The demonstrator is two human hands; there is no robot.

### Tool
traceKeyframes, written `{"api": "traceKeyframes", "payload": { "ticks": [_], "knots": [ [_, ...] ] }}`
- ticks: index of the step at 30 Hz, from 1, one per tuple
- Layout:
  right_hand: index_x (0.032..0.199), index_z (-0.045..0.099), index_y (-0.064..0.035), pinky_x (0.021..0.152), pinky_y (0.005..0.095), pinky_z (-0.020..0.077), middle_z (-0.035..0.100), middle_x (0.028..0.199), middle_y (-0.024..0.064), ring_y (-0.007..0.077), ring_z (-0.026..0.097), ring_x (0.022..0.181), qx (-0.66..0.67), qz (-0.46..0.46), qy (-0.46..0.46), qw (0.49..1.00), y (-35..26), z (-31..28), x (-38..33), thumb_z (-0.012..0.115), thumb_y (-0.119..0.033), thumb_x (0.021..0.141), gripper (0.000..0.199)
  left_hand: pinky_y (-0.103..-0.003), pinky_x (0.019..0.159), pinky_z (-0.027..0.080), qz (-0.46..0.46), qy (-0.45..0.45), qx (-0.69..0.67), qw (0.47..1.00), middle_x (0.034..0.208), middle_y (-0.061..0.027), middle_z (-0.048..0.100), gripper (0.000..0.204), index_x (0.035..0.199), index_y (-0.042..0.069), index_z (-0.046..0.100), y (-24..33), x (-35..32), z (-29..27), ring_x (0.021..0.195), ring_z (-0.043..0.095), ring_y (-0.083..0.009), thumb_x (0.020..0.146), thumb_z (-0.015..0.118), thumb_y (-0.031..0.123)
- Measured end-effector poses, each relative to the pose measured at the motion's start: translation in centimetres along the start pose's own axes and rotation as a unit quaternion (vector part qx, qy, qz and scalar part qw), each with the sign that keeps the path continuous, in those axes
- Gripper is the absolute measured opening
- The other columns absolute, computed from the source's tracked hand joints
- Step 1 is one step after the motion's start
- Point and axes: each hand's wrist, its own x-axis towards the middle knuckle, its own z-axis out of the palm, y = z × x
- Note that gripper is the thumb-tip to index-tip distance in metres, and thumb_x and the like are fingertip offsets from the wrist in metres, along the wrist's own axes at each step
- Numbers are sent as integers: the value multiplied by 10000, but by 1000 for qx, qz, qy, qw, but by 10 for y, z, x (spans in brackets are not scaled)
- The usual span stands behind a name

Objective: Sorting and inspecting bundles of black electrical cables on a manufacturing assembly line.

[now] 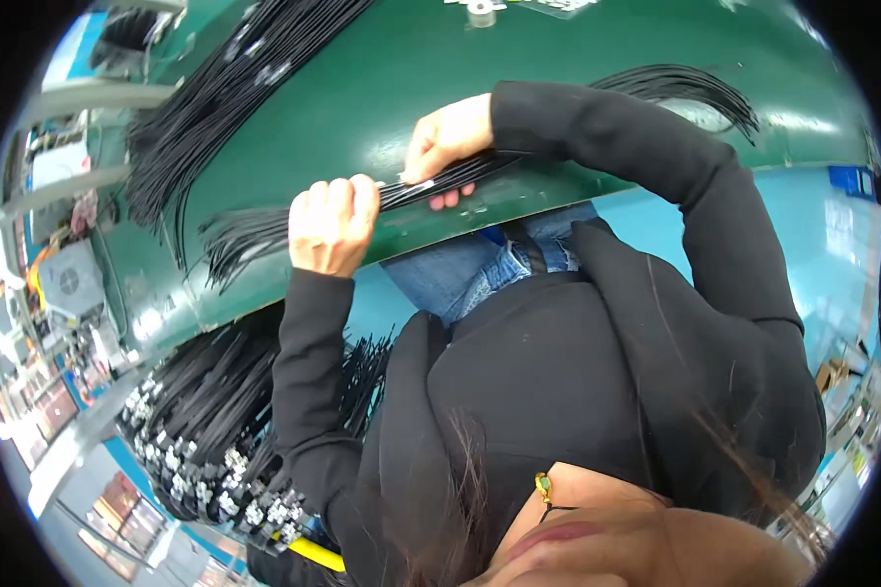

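Observation:
A bundle of thin black cables (398, 197) lies along the near edge of the green table. My left hand (333, 220) is closed round it close to its left end, where the loose cable ends fan out. Farther right, my right hand (445, 145) grips the same bundle, thumb and fingertips pinching at a small white band or tag (419, 186) on it. Some fingertips of that hand show below the bundle. Past my right forearm, the bundle's other end seems to spread in a curve on the table, with the stretch between hidden by my sleeve.
A larger pile of black cables (240, 93) lies at the table's far left. A white roll (481, 13) stands at the back edge. Below the table at left hang many black cables with white connectors (215, 484), beside a yellow bar (318, 555). The green tabletop (401, 73) is glossy.

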Motion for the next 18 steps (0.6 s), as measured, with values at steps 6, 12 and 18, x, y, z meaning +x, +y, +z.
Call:
{"api": "traceKeyframes", "payload": {
  "ticks": [6,12,18],
  "knots": [
    [908,624,-36,535,207,503,659,794,62,98,629,654,37,21,54,998,9,1,2,464,-332,934,338,-299,565,395,-15,47,-16,999,677,-26,437,140,834,74,543,11,-10,5,615,482,-169,791,609,188],
    [1015,567,-31,518,237,508,649,769,92,129,632,638,100,88,31,991,-9,15,-1,439,-307,945,312,-317,625,429,-28,149,7,988,747,-36,476,173,884,93,593,17,-19,3,686,529,-189,775,646,217],
    [952,530,-29,535,293,514,627,716,99,183,633,648,143,71,-150,976,-3,17,17,453,-268,941,251,-325,634,434,-15,157,11,987,767,-34,476,171,891,109,606,13,-19,-5,699,533,-189,767,656,216]
  ]
}}
